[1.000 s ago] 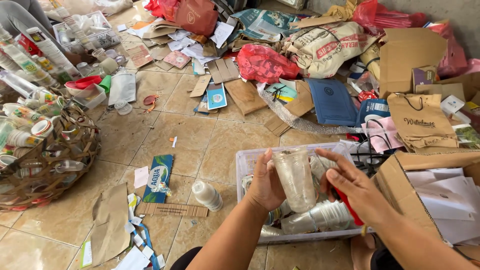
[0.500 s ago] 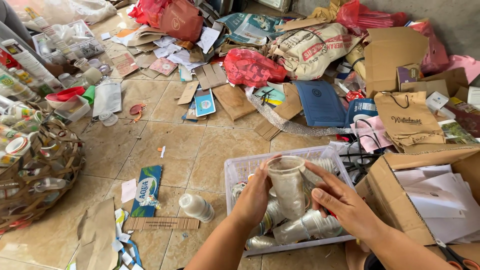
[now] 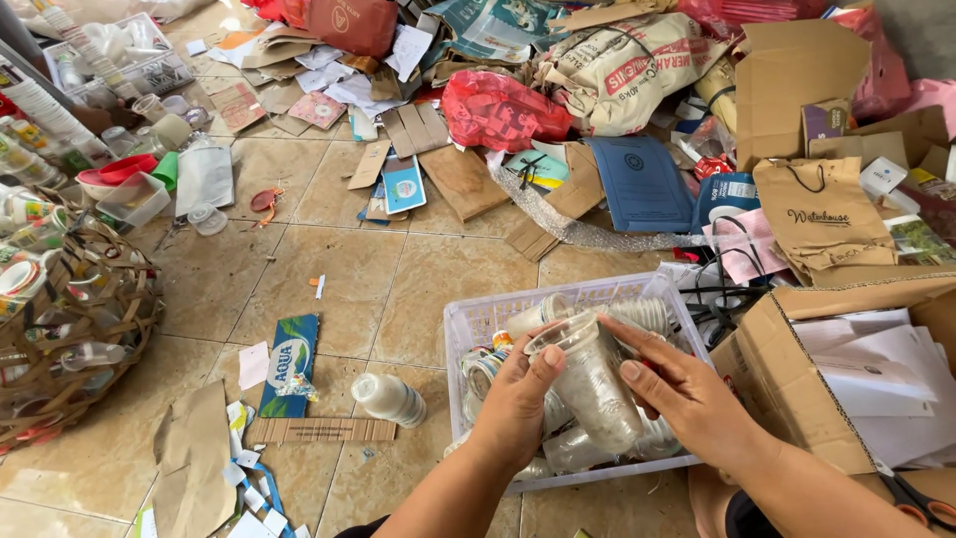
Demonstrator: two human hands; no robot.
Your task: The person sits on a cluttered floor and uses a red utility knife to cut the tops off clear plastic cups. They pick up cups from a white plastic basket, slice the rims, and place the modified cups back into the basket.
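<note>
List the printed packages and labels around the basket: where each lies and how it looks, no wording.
Paper shopping bag: right, brown, black handles, crumpled.
Woven sack: top centre, off-white with red print.
Label strip: on the floor left of the basket, blue and green.
Folder: behind the basket, flat, dark blue.

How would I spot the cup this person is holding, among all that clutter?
Find the white plastic crate on the tiled floor, beside the open cardboard box. Above it, the left hand and right hand grip a clear plastic cup. Unlike the cups lying in the crate, it is lifted and tilted.
</note>
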